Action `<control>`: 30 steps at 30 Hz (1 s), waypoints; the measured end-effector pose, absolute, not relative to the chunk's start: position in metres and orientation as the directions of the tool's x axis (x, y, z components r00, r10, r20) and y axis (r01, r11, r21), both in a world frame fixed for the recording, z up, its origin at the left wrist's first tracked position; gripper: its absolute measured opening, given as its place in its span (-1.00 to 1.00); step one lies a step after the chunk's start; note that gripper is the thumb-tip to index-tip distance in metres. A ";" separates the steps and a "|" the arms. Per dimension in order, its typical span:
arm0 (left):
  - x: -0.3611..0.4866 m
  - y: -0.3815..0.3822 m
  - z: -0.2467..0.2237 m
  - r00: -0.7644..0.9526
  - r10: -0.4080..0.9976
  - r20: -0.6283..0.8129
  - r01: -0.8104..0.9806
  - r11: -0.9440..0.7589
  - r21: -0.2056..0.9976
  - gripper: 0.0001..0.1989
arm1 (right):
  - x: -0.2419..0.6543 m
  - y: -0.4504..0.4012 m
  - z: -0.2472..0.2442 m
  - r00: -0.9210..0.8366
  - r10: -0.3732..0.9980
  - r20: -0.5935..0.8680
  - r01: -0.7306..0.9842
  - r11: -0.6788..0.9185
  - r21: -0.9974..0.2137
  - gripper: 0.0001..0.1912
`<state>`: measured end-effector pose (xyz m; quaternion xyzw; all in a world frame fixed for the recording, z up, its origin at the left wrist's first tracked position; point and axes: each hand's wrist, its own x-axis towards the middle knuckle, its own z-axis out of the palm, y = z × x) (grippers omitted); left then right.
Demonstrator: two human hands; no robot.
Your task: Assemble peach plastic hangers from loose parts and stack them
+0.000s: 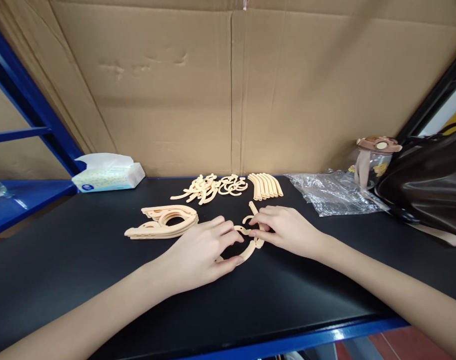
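A partly joined beige folding hanger (247, 254) lies on the black tabletop between my hands. My left hand (207, 250) is closed around its curved lower arm, the thumb along the near edge and the fingers bent over it. Part of that arm is hidden under the palm. My right hand (282, 227) pinches the straighter upright arm (253, 207) near the joint, where a small wavy piece (243, 229) and a thin hook (246, 219) show beside the fingertips. How these small pieces are joined is hidden by my fingers.
Left of my hands is a stack of folded hangers (163, 227). Behind lie a pile of loose arms (201, 189), several hooks (233, 185) and a row of curved arms (265, 186). Tissues (107, 172), a plastic bag (333, 192), a bottle (376, 162) and a dark bag (430, 175) stand around.
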<state>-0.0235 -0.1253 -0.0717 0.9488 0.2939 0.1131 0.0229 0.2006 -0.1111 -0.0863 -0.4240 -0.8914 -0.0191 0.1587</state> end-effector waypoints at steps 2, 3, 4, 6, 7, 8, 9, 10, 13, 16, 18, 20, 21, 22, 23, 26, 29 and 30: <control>-0.023 -0.127 -0.072 0.817 0.543 0.191 0.534 -0.839 0.101 -0.81 | 0.199 -0.111 -0.088 -0.608 0.729 0.315 0.746 0.660 -0.087 -0.69; -0.022 -0.128 -0.072 0.828 0.529 0.185 0.521 -0.849 0.094 -0.81 | 0.199 -0.111 -0.088 -0.615 0.722 0.315 0.741 0.667 -0.081 -0.70; -0.022 -0.129 -0.071 0.838 0.516 0.178 0.508 -0.857 0.087 -0.82 | 0.199 -0.111 -0.089 -0.620 0.720 0.312 0.738 0.670 -0.077 -0.71; -0.021 -0.130 -0.071 0.855 0.491 0.166 0.484 -0.871 0.087 -0.85 | 0.200 -0.110 -0.089 -0.622 0.720 0.308 0.740 0.669 -0.070 -0.73; -0.020 -0.131 -0.070 0.863 0.478 0.164 0.470 -0.878 0.091 -0.86 | 0.200 -0.110 -0.090 -0.622 0.719 0.311 0.741 0.669 -0.065 -0.74; -0.020 -0.132 -0.070 0.870 0.466 0.164 0.455 -0.885 0.097 -0.87 | 0.200 -0.110 -0.090 -0.622 0.717 0.314 0.741 0.669 -0.061 -0.74; -0.020 -0.132 -0.069 0.875 0.454 0.168 0.443 -0.891 0.103 -0.86 | 0.201 -0.109 -0.089 -0.620 0.716 0.320 0.740 0.669 -0.062 -0.73; -0.019 -0.133 -0.069 0.879 0.445 0.173 0.432 -0.895 0.109 -0.86 | 0.201 -0.109 -0.089 -0.616 0.716 0.327 0.740 0.669 -0.071 -0.74; -0.019 -0.133 -0.069 0.881 0.436 0.183 0.418 -0.899 0.127 -0.86 | 0.200 -0.109 -0.089 -0.601 0.724 0.339 0.736 0.666 -0.119 -0.75; -0.019 -0.133 -0.069 0.884 0.433 0.178 0.414 -0.901 0.134 -0.85 | 0.198 -0.110 -0.088 -0.603 0.729 0.324 0.734 0.666 -0.132 -0.76; -0.020 -0.133 -0.069 0.886 0.432 0.170 0.412 -0.900 0.139 -0.84 | 0.197 -0.110 -0.087 -0.608 0.729 0.315 0.735 0.667 -0.125 -0.81; -0.020 -0.133 -0.069 0.887 0.434 0.158 0.412 -0.898 0.152 -0.83 | 0.196 -0.110 -0.087 -0.604 0.732 0.316 0.740 0.662 -0.118 -0.83; -0.020 -0.133 -0.069 0.888 0.435 0.149 0.413 -0.897 0.158 -0.83 | 0.195 -0.110 -0.086 -0.600 0.735 0.317 0.744 0.658 -0.118 -0.83; -0.021 -0.133 -0.069 0.889 0.436 0.142 0.414 -0.896 0.163 -0.83 | 0.195 -0.111 -0.086 -0.592 0.741 0.316 0.750 0.650 -0.122 -0.84; -0.021 -0.133 -0.070 0.889 0.438 0.135 0.416 -0.894 0.164 -0.83 | 0.195 -0.111 -0.086 -0.583 0.750 0.314 0.756 0.642 -0.130 -0.84; -0.022 -0.133 -0.070 0.890 0.438 0.126 0.418 -0.895 0.157 -0.82 | 0.194 -0.111 -0.085 -0.578 0.755 0.310 0.752 0.640 -0.157 -0.86; -0.022 -0.133 -0.071 0.892 0.436 0.120 0.417 -0.896 0.154 -0.81 | 0.195 -0.111 -0.087 -0.576 0.755 0.314 0.734 0.647 -0.209 -0.88; -0.022 -0.132 -0.071 0.892 0.437 0.115 0.419 -0.895 0.154 -0.81 | 0.195 -0.111 -0.088 -0.562 0.765 0.315 0.731 0.638 -0.244 -0.88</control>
